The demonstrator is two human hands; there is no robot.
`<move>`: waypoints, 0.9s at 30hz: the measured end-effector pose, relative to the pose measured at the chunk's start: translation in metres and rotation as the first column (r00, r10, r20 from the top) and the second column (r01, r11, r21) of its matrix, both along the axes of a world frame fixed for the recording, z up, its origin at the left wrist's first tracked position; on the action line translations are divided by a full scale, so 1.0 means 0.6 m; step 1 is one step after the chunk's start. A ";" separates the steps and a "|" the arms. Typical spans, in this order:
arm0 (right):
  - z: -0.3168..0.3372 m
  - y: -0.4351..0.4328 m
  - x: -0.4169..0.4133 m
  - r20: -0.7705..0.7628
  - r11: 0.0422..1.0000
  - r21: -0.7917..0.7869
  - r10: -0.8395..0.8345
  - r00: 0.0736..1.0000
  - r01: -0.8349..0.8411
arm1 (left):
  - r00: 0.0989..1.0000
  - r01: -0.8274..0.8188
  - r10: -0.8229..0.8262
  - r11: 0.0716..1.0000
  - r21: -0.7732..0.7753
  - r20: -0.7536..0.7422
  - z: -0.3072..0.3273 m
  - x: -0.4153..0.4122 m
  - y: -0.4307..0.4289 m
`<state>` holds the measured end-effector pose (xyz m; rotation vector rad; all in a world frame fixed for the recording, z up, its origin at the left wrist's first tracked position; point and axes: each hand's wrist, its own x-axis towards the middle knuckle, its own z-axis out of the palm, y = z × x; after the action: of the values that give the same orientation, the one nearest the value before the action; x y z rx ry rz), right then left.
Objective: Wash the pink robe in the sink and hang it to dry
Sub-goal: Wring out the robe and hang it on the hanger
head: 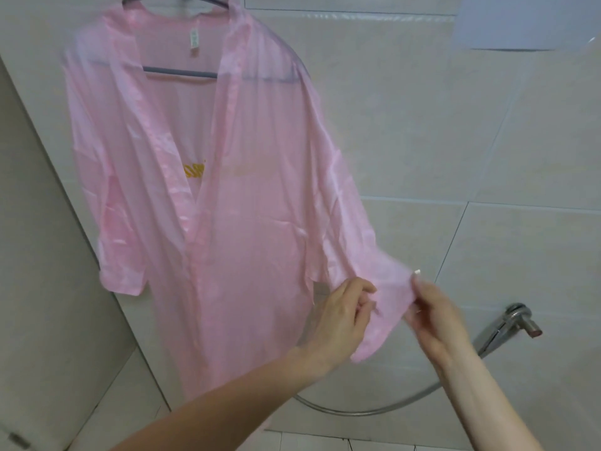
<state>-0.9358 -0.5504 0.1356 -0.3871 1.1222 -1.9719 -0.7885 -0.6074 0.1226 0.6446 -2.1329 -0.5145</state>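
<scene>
We are looking at the pink robe (227,206) hanging on a grey hanger (182,72) in front of the pale tiled wall (455,141), its front lying open in a deep V edged with a shiny satin band. The fabric is thin and glossy, showing soft creases, a white label inside the neck and a bit of yellow lettering low in the opening. One short sleeve is drooping at the left, while the other is stretching out toward us at the lower right. Our left hand (341,315) is reaching up with its fingers (364,301) curling shut on that sleeve's hem, and our right hand (435,320) is pinching the same hem just beside it, the cloth spreading between the two. Both forearms are rising from the bottom edge. A chrome shower fitting (517,322) and hose (357,410) are sitting on the wall behind our right hand.
</scene>
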 end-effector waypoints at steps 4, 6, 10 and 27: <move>0.031 0.004 -0.014 -0.509 1.000 -0.009 -0.021 0.861 0.019 | 0.991 -0.122 0.128 0.987 0.100 -0.051 0.017 0.020 -0.033; 0.048 0.008 -0.031 -0.452 0.988 -0.092 -0.151 0.879 0.123 | 0.972 -0.226 0.231 0.969 0.098 -0.043 0.023 0.032 -0.052; 0.060 0.009 -0.031 -0.533 0.994 -0.095 -0.008 0.846 -0.051 | 0.941 -0.314 0.325 0.942 0.118 -0.092 0.032 0.046 -0.069; 0.047 0.041 -0.036 -0.438 0.980 -0.163 0.030 0.899 -0.112 | 0.963 -0.262 0.267 0.961 0.083 -0.047 0.038 0.034 -0.084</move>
<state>-0.9574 -0.5259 0.1640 -0.9945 1.1729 -1.9820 -0.7682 -0.6579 0.1452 0.9315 -1.9419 -0.4612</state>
